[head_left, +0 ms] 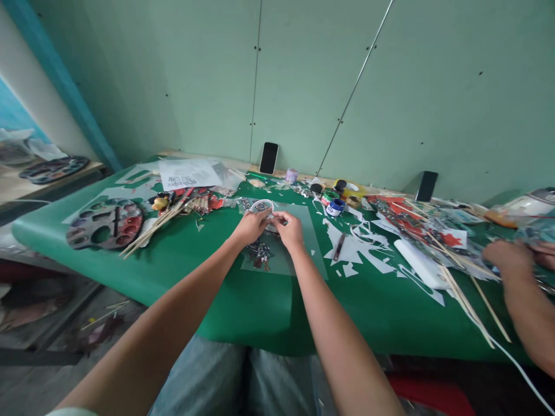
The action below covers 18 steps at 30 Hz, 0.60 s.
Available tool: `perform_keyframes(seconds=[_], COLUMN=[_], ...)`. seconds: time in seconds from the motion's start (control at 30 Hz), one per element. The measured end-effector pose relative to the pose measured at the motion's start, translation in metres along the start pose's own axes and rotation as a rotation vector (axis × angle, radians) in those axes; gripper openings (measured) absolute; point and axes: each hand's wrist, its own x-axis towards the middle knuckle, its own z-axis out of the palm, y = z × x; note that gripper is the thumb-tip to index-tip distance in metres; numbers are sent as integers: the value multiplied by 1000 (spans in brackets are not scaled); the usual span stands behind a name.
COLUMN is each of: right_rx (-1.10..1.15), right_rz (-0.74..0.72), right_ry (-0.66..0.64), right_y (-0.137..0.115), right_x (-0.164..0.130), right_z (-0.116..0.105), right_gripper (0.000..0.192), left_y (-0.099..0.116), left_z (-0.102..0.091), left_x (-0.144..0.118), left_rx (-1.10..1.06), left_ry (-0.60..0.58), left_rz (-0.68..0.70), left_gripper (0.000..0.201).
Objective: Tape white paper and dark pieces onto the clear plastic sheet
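My left hand (254, 227) is closed on a white ring that looks like a roll of tape (262, 202), held above a translucent sheet (307, 237) on the green table cover. Right beside it, my right hand (288, 230) is pinched at the near side of the ring. Whatever lies between its fingertips is too small to make out, perhaps the tape's end. Under my hands, dark patterned cut-out pieces (260, 254) with small brown parts lie on the sheet, partly hidden by my fingers.
Left are a paint palette (106, 224), wooden sticks (158, 225) and papers (188, 173). Right are paint jars (335, 207), white paper scraps (347, 245) and more sticks (466, 300). Two phones (269, 158) lean on the wall. Another person's hand (511, 260) works at far right.
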Motion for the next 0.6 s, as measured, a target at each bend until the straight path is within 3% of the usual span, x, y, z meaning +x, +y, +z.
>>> perform_keyframes(seconds=[0.33, 0.5, 0.6], right_rx=[-96, -95, -77], right_rz=[-51, -39, -19], right_ry=[31, 66, 52], right_y=[3, 2, 1], right_x=[0, 1, 0], right_z=[0, -2, -2], right_gripper=[17, 17, 19], left_y=[8, 8, 8], left_z=[-8, -7, -6], left_x=[-2, -2, -3], left_rx=[203, 128, 45], left_ry=[29, 54, 71], left_rz=[-44, 6, -65], left_gripper=[32, 29, 28])
